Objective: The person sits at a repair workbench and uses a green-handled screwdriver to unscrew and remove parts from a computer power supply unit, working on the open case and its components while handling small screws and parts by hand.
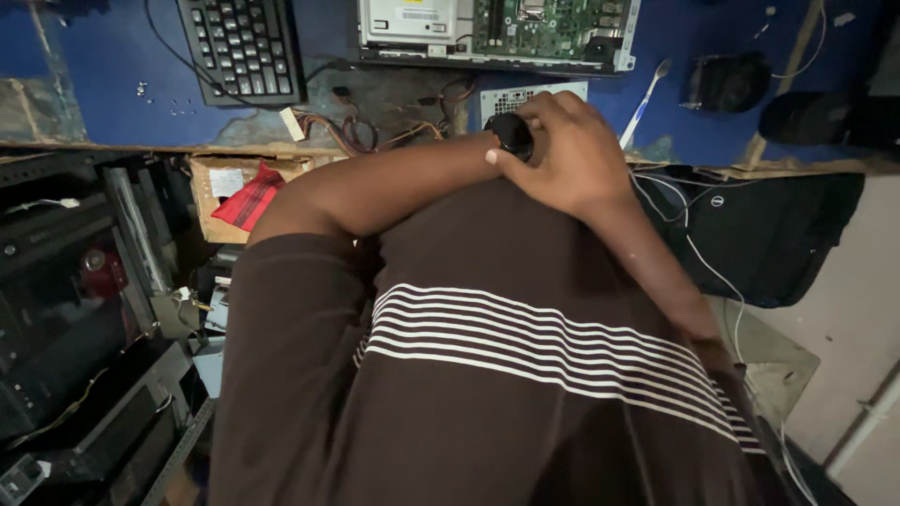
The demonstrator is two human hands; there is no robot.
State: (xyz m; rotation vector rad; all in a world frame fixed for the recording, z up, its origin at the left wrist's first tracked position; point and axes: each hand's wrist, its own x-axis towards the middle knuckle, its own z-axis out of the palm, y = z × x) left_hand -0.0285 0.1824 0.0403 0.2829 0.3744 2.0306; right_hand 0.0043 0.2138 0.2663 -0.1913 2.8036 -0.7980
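While the right hand point(572, 155) is curling its fingers around a small black round part point(511, 131) just below the open computer chassis point(487, 33), the left hand is lying hidden beneath it, so I cannot tell its grip. That part is looking light, rigid and smooth, best pinched at its rim; a pale label is sitting on the drive cage at the chassis's left end, and a brown carton point(211, 178) is resting lower left of it

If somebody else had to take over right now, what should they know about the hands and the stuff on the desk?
Right hand: curled over a black round thing at the left wrist, grip closed on it.
Left hand: hidden under the right; only the left forearm shows.
Blue bench: keyboard, open computer case, loose wires, toothbrush. No hand touches them.
Done or left: this view does not show it.
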